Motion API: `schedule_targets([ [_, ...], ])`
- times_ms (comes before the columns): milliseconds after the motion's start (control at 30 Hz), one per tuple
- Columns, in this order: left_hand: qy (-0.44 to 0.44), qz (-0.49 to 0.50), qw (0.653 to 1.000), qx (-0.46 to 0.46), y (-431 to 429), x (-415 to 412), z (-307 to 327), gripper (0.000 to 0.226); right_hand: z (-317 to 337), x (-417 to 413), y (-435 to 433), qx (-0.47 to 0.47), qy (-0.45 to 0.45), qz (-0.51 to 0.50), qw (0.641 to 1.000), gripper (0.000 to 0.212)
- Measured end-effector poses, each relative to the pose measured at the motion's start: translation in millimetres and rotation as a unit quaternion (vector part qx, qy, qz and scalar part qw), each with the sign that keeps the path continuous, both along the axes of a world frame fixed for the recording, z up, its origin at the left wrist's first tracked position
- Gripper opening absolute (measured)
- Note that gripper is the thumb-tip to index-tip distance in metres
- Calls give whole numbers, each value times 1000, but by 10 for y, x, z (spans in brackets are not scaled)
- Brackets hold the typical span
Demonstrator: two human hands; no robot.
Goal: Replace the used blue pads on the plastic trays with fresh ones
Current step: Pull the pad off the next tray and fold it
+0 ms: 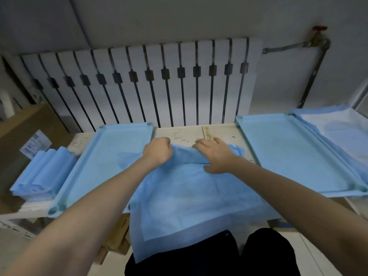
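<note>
A large blue pad (191, 198) lies across the table's middle and hangs over the front edge toward my legs. My left hand (158, 151) grips its bunched far edge in a fist. My right hand (216, 155) holds the same far edge with fingers curled into the fabric. A blue plastic tray (83, 172) lies to the left, another blue tray (288, 156) to the right. A stack of folded blue pads (42, 174) sits left of the left tray.
A used blue and white pad (338, 128) lies spread at the far right, partly under the right tray. A white radiator (149, 84) stands behind the table. A cardboard box (22, 140) with a label is at the left.
</note>
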State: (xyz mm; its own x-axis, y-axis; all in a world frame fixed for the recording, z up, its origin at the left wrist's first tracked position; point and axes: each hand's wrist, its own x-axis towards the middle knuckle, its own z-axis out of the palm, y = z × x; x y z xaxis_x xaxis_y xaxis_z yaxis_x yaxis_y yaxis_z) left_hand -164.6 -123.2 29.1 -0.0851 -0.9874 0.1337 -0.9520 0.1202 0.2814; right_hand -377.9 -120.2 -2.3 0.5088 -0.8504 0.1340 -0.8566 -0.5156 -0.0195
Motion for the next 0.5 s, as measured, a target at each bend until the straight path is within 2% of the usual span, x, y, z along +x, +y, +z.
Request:
schedule_targets([
  [67,80,-22,996,-16,17,-77,164,32,-36,60,54,18,17,-39,999,57],
  [167,196,-31,980,-25,71,-142,411,32,38,4,12,-21,-17,-129,991,18],
  [200,228,-30,973,-14,122,-139,477,30,78,-34,10,-23,-32,-149,988,15],
  [267,263,-34,962,66,206,-118,568,26,170,-141,14,-6,-42,-182,982,17],
  [300,244,-35,959,140,252,-99,617,23,220,-190,20,-2,-35,-196,980,19],
  [333,189,-34,956,222,289,-75,656,20,270,-235,24,-2,-24,-209,978,20],
  [400,23,-51,941,334,290,-53,680,34,378,-309,28,-13,20,-222,975,23],
  [467,-118,-59,940,313,250,-85,668,33,468,-367,27,-7,67,-242,968,27],
  [500,-147,-49,947,280,228,-100,663,30,501,-390,29,11,75,-258,963,29],
])
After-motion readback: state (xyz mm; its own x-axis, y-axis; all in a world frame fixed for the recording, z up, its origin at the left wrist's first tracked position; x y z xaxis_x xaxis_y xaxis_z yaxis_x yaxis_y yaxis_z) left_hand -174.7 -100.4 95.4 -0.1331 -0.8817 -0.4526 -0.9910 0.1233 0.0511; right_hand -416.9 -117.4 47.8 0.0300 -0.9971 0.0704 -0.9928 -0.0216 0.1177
